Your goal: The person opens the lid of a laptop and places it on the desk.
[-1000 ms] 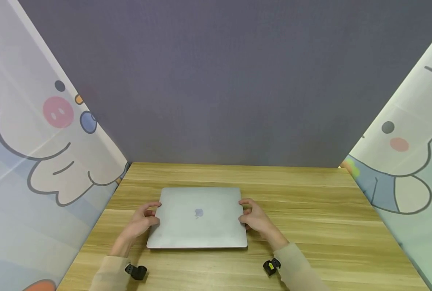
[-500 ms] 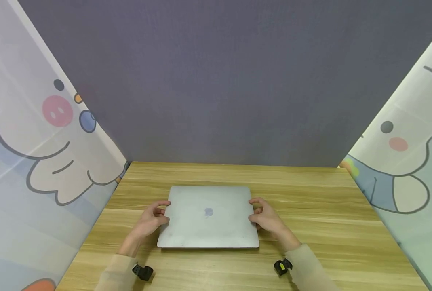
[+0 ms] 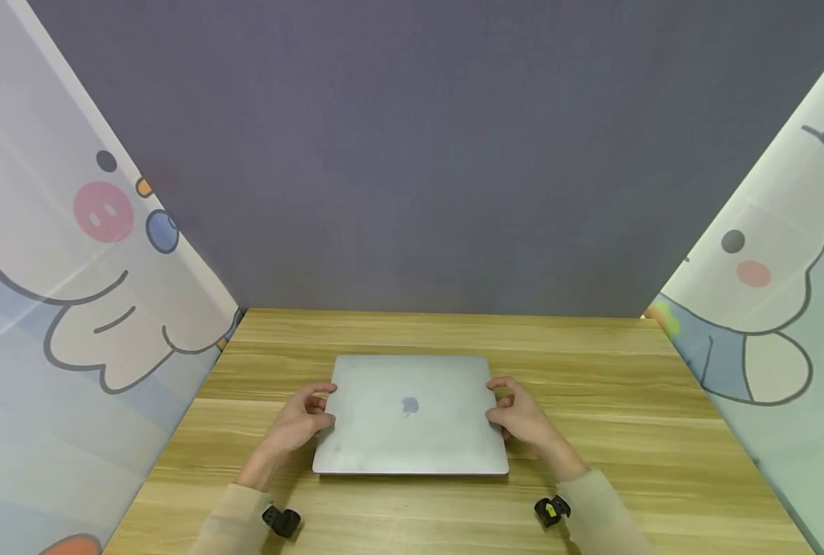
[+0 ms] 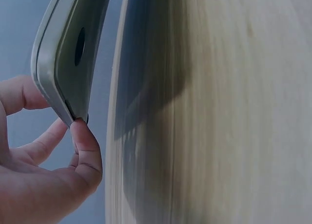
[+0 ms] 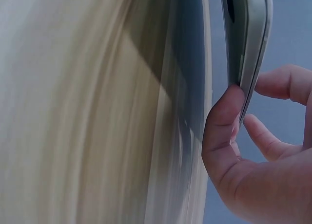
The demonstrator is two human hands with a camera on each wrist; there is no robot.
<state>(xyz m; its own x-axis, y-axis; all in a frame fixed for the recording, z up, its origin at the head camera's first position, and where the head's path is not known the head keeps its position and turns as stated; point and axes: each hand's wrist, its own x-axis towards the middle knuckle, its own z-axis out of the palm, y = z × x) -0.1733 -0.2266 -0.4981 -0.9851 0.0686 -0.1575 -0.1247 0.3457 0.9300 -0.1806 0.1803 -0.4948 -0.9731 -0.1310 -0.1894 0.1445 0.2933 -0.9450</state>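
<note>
A closed silver laptop [image 3: 384, 443] lies lid up between my two hands in the head view. My left hand [image 3: 297, 424] pinches its left edge, and my right hand [image 3: 529, 424] pinches its right edge. From the left wrist, the laptop's edge [image 4: 48, 63] and a dark round foot [image 4: 80, 46] on its underside show, with a digit on each face. The right wrist view has the laptop's other side [image 5: 251, 44] held the same way. A gap separates the laptop from the wooden tabletop in both wrist views, so it is held up off the table.
The wooden table [image 3: 592, 385] extends around the laptop, wider on the right. A grey panel [image 3: 412, 154] stands behind it. Cartoon-printed sheets [image 3: 30, 324] flank both sides. Shadows of the laptop and hands [image 4: 161, 87] fall on the wood.
Both hands have carried the laptop to the right, farther in the first half second than in the second. The grip looks the same throughout.
</note>
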